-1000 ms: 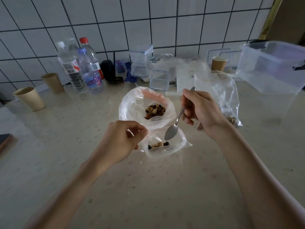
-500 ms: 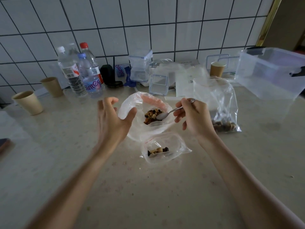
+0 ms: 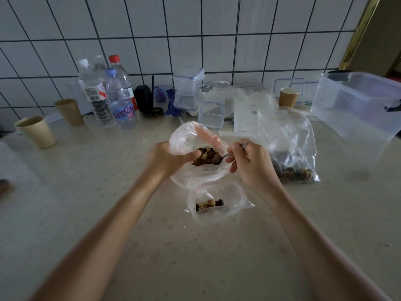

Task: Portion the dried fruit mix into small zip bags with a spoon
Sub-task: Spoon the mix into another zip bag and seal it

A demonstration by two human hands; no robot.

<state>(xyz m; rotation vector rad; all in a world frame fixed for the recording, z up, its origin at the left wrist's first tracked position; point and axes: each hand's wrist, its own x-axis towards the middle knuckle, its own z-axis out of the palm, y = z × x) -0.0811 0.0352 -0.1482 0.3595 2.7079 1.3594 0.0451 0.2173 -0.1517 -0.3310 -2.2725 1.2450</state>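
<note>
The left hand [image 3: 168, 160] gripped the near-left rim of the open bag of dried fruit mix [image 3: 196, 153], thumb hooked over the plastic, holding its mouth wide. The right hand [image 3: 249, 164] at three o'clock of that bag pinched a metal spoon [image 3: 227, 155] in curled fingers, its bowl dug into the fruit. At six o'clock of the open bag a small zip bag [image 3: 217, 202] lay on the counter [image 3: 108, 192], a little fruit inside and neither hand touching it. At three o'clock of the right hand stood a larger clear bag [image 3: 290, 148] with more mix in its bottom. Farther out, water bottles [image 3: 108, 94] and paper cups [image 3: 36, 131] sat toward ten o'clock, and a clear plastic tub [image 3: 358, 105] at two o'clock, all before a white tiled wall [image 3: 195, 29].
</note>
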